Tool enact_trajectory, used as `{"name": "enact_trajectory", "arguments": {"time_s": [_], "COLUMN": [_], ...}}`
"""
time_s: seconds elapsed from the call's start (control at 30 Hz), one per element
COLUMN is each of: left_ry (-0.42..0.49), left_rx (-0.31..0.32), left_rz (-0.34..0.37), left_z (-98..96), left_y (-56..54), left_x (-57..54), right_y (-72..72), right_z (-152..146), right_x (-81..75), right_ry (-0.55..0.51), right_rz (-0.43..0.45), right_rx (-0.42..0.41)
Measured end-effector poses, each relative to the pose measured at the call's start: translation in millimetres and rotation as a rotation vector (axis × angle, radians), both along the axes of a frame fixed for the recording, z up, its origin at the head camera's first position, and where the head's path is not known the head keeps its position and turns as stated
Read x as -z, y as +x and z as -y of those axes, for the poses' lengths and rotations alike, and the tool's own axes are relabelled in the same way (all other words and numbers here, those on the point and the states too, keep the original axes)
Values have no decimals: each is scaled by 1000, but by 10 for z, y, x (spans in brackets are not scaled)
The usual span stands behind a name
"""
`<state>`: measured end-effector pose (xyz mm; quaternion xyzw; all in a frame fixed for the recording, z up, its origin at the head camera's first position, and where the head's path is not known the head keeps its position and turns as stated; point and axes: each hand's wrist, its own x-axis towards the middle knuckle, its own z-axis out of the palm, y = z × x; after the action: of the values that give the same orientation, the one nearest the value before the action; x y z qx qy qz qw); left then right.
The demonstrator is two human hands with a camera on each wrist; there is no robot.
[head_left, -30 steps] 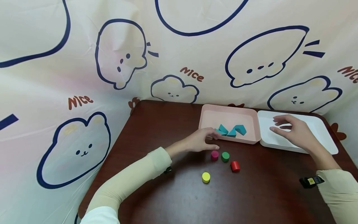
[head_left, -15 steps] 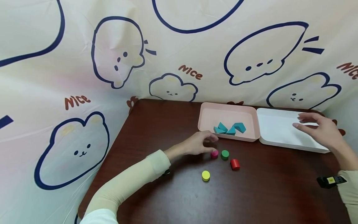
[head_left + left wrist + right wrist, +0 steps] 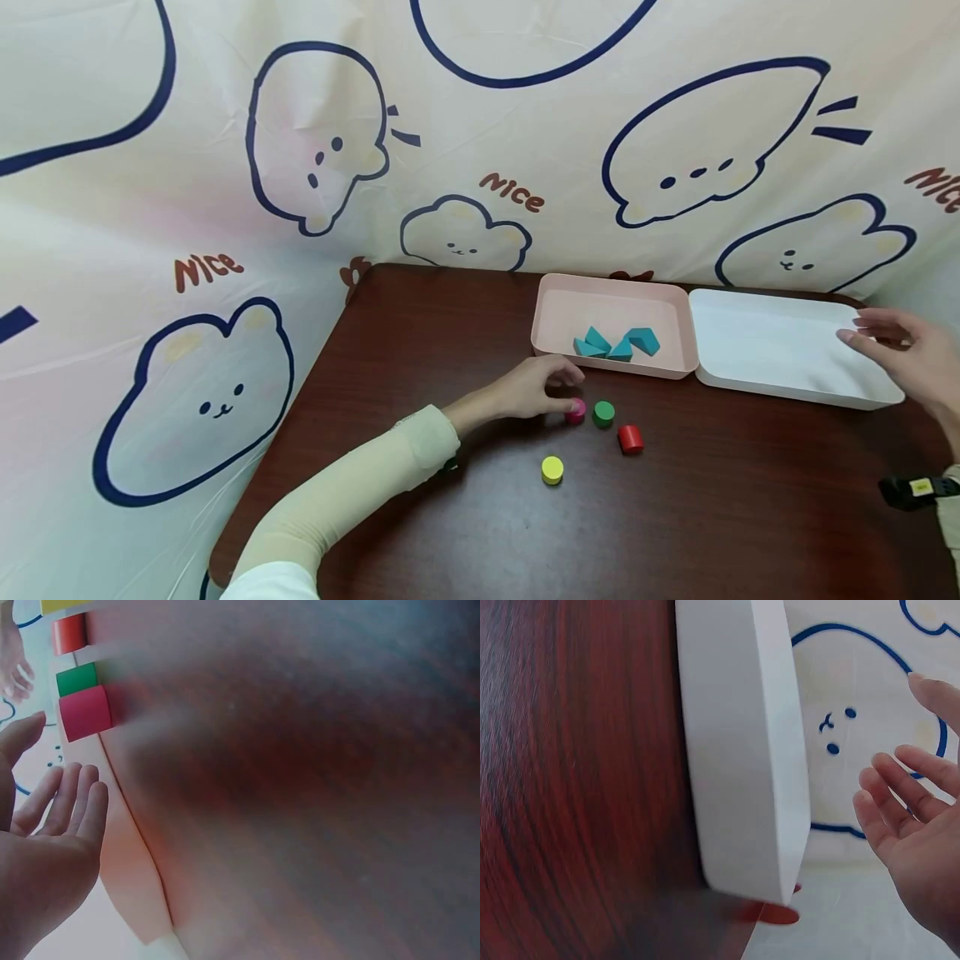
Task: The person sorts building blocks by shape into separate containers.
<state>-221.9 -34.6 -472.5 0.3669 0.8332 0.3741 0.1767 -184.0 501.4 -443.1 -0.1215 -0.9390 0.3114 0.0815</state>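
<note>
My left hand [image 3: 536, 390] reaches over the table just in front of the pink tray, its fingers loosely bent and spread from the thumb. The thumb tip overlaps a magenta cylinder block [image 3: 576, 412] in the head view; in the left wrist view, a gap shows between the thumb and that magenta block [image 3: 86, 714]. Right beside it stands a green cylinder block [image 3: 603, 414]. A red cylinder block [image 3: 631, 440] lies on its side, and a yellow one [image 3: 552, 471] stands nearer me. Over the right end of the white tray [image 3: 772, 337], my right hand [image 3: 911, 350] hovers with relaxed fingers, holding nothing.
Several teal angular blocks [image 3: 620, 350] lie in the pink tray [image 3: 555, 308], whose right side adjoins the white tray. The dark wooden table [image 3: 450, 333] backs onto a printed curtain [image 3: 570, 167].
My right hand has moved right across the white tray to its far right end. The left hand has lowered slightly, its thumb now overlapping the magenta block. The blocks stay put.
</note>
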Motion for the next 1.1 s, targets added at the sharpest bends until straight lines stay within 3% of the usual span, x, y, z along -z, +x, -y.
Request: {"name": "enact_trajectory", "arguments": {"time_s": [0.27,0.57,0.8,1.1], "left_ry": [1,32,50,36], "left_rx": [-2,14,8,9], "left_rz": [8,38,69,90], "left_z": [-4,-37,-32,-33], "left_y": [3,12,26,31], "left_x": [35,48,58,48], "right_y": [1,4,25,59], "right_z": [-223,-382,-554,-715], "right_x": [137,262,415,574], "right_ry": [-61,-99,-181,-403], "right_rz": [61,24,18,-42], "right_rx": [128,203,182,146]}}
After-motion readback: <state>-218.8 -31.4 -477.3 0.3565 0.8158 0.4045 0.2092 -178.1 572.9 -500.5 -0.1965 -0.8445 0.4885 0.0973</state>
